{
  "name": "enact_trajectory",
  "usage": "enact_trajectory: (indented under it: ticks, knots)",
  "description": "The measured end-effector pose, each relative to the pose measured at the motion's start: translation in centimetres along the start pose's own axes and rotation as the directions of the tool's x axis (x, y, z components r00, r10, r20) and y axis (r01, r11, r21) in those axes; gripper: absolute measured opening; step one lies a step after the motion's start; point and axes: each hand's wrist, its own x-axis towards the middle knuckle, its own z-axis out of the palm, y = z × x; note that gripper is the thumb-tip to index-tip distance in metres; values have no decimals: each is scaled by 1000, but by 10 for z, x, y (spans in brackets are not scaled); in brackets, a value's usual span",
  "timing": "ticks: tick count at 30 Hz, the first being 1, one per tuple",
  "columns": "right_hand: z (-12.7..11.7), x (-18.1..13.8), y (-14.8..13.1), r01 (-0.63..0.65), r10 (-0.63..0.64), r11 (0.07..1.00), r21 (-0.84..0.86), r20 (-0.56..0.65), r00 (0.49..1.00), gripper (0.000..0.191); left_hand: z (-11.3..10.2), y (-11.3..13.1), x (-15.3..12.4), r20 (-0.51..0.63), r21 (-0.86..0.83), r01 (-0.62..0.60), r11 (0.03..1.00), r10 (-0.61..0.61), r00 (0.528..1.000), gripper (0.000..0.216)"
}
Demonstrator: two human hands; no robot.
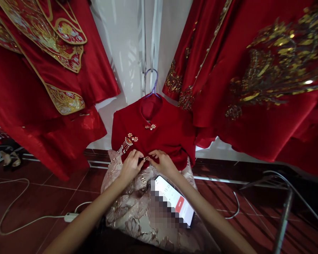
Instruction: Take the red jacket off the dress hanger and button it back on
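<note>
A short red jacket (172, 121) with a stand-up collar hangs on a purple hanger (155, 83) in the middle. At its lower front edge is a small beaded clasp (146, 158). My left hand (131, 163) pinches the clasp from the left, fingers closed. From the other side my right hand (163, 162) has thumb and fingertips closed on it too; whether its halves are joined is too small to tell. A pearl clasp (150, 126) sits below the collar, and a beaded tassel brooch (128, 141) lies on the jacket's left side.
Pale shiny floral fabric (132, 218) spreads beneath my arms, with a lit phone (173, 199) on it. Embroidered red garments (95, 70) hang left, more red garments (214, 88) right. A power strip (70, 217) with white cable, shoes (12, 158) and a metal stand (283, 215) are on the floor.
</note>
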Motion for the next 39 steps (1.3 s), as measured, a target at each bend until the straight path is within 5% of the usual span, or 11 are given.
enact_trajectory:
  ticks: [7,17,33,36,39]
  knots:
    - [14,-1,5,-13,8,993,120,40,999,12,2,-8,3,22,-170,2,985,2,1000,7]
    - [24,-3,9,-91,93,956,277,8,996,12,11,-17,5,152,-526,234,818,-180,972,14]
    - [25,-4,0,-190,190,906,378,38,981,14,7,-19,5,72,-472,167,866,-151,986,11]
    - [27,-3,0,-200,209,899,389,19,978,17,10,-19,6,102,-571,212,793,-188,977,17]
    - [22,0,1,-191,209,892,410,1,978,25,15,-22,13,99,-740,280,611,-313,945,27]
